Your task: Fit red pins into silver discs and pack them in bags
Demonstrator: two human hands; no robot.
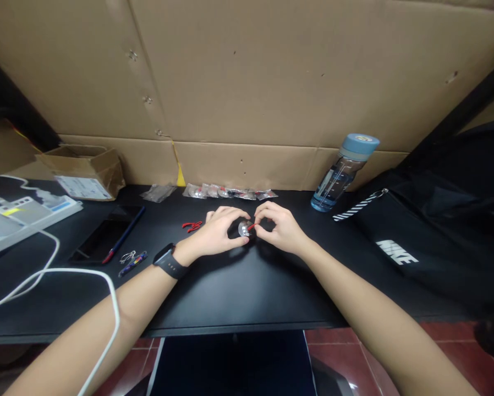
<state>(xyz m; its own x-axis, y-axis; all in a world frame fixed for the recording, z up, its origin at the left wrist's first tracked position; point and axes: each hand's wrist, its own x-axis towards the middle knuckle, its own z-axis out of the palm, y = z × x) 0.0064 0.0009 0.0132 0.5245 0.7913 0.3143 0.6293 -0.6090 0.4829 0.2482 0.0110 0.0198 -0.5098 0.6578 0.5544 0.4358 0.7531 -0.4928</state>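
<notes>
Just above the black table, my left hand (226,231) holds a small shiny silver round piece (244,229) between thumb and fingers. My right hand (280,228) is closed beside it, thumb and index pinching a thin red cord (251,226) that runs to the round piece. What exactly the round piece is, I cannot make out. A loose red cord (192,226) lies left of my left hand. Behind both hands, several small clear packets (230,191) with silver and red contents lie in a row. An emptied-looking clear plastic wrapper (158,192) is left of them.
At right stand a blue-lidded water bottle (341,173) and a black bag (395,236). On the left are a cardboard box (86,170), a power strip (32,220), a phone (106,234), a pen (125,234) and a keyring (132,263). A white cable (113,297) crosses my left forearm.
</notes>
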